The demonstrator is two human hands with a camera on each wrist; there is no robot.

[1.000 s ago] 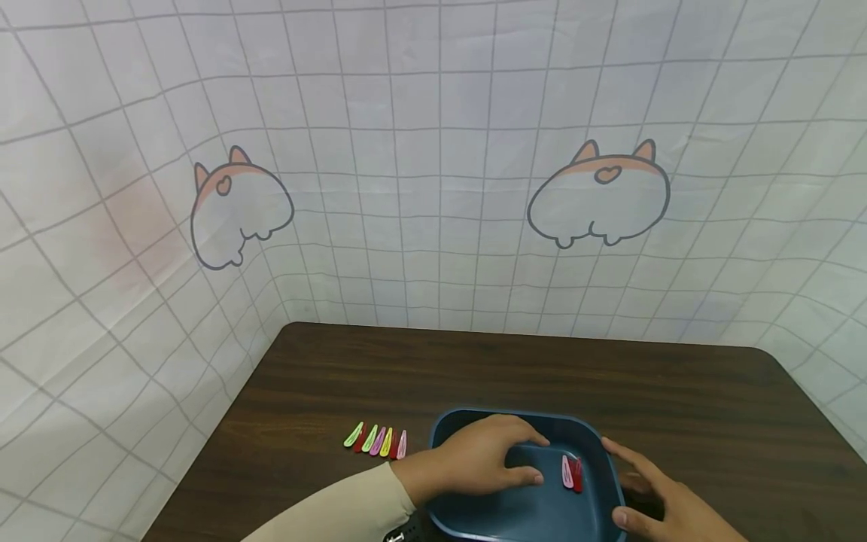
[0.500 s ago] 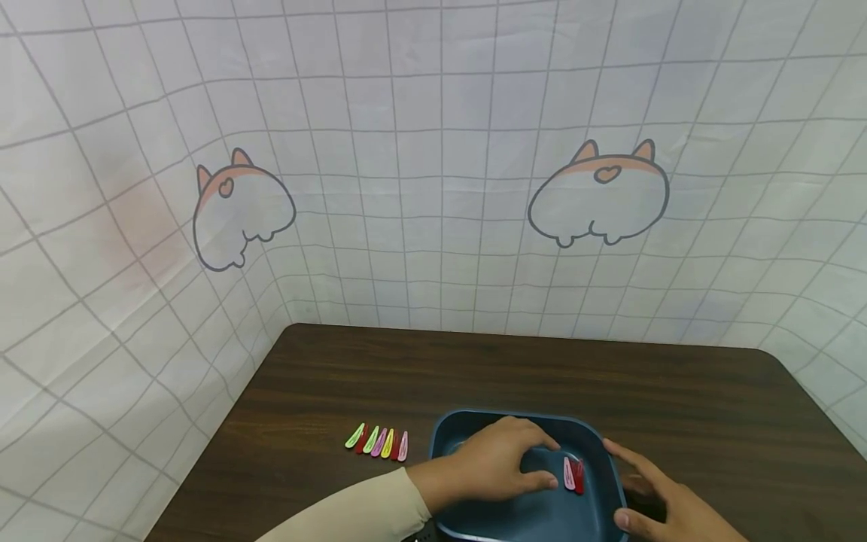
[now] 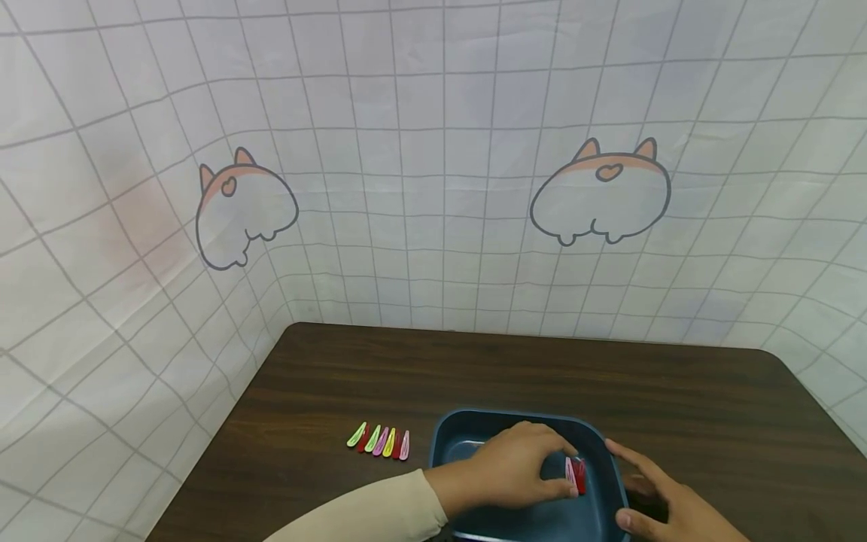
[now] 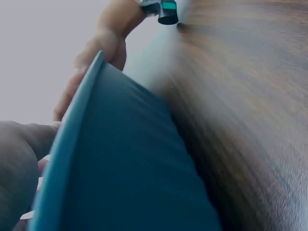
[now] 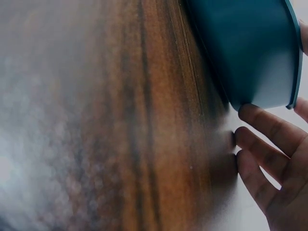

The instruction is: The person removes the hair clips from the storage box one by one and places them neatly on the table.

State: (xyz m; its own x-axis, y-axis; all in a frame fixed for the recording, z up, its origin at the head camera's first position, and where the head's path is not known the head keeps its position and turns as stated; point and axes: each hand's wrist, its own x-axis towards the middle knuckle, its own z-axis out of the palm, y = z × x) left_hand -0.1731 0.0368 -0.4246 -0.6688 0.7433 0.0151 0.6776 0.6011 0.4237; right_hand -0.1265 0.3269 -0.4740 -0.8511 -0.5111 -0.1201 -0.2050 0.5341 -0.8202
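Note:
A blue rectangular tray [image 3: 521, 519] stands on the dark wooden table. Inside it, near the right wall, a pink hair clip [image 3: 570, 471] and a red hair clip [image 3: 579, 477] lie side by side. My left hand [image 3: 518, 467] reaches into the tray from the left, thumb and forefinger apart at the two ends of the clips. In the left wrist view, the tray wall [image 4: 120, 154] hides most of that hand. My right hand [image 3: 667, 493] rests against the tray's right side; its straight fingers [image 5: 272, 127] touch the outer wall low down, with the thumb by the rim.
Left of the tray, several hair clips [image 3: 378, 441] in green, red, purple, yellow and pink lie in a slanted row on the table [image 3: 528, 373]. A white grid-patterned curtain [image 3: 420, 188] hangs behind and beside the table.
My left hand has moved right inside the tray, from left of the two clips until its thumb and forefinger frame them. The right hand stays at the tray's side.

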